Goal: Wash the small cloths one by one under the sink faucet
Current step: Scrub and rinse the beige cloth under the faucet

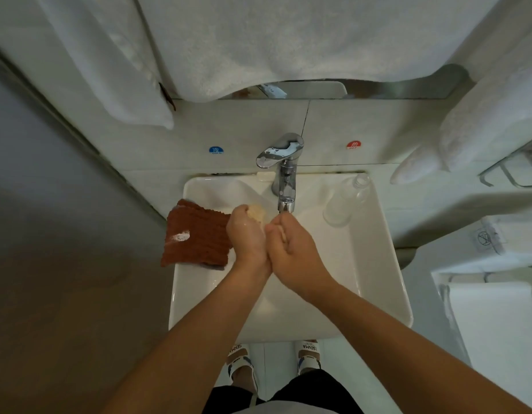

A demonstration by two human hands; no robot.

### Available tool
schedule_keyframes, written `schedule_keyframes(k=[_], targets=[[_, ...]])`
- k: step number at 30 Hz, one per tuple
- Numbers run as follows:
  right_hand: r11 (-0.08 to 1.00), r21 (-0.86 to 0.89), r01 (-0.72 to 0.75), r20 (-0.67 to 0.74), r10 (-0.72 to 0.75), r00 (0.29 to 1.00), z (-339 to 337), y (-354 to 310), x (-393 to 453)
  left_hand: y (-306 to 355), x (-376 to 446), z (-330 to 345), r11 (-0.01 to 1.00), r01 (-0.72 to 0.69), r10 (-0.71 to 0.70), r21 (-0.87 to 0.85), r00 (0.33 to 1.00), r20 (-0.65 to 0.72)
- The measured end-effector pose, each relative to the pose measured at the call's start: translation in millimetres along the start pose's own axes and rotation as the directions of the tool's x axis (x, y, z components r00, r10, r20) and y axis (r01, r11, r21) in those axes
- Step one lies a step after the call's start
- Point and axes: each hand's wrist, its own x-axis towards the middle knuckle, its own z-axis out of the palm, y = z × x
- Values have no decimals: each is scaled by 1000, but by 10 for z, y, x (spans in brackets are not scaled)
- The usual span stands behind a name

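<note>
Both hands are meeting over the middle of the white sink (378,264), just in front of the faucet (284,171). The left hand (248,234) is gripping a wadded pale cloth (256,214), its fingers curled tight round it. The right hand (291,243) is pinching another bit of that pale cloth. A rust-brown cloth (196,234) is lying draped over the sink's left edge, and a clear bottle (345,198) is sitting at the back right corner.

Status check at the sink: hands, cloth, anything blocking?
Left hand and right hand both gripping the pale cloth beneath the faucet. Brown cloth waiting on the sink's left rim. Clear bottle by the right rim, not obstructing.
</note>
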Motion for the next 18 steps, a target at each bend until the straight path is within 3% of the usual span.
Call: schedule_keyframes(k=[3, 6, 8, 10, 12, 15, 18], targets=[[992, 92, -84, -137, 96, 986, -68, -20, 101, -79, -139, 30, 999, -33, 29, 26, 990, 139], [990, 122, -65, -91, 76, 993, -47, -96, 61, -5, -208, 24, 970, -208, 187, 127, 969, 162], [971, 220, -94, -80, 114, 990, -69, -145, 64, -7, -232, -64, 914, -336, 276, 227, 926, 259], [941, 306, -146, -168, 204, 964, -121, -175, 115, -64, -288, -130, 833, -427, 282, 351, 875, 394], [944, 304, -131, -183, 193, 964, -107, -215, 97, -65, -287, -116, 825, -429, 286, 369, 879, 383], [977, 215, -12, -80, 30, 996, -79, -235, 8, -19, -288, -116, 885, -411, 342, 218, 892, 294], [967, 250, -58, -180, 105, 978, -150, -214, 67, -27, -446, -59, 863, -448, 346, 236, 862, 371]])
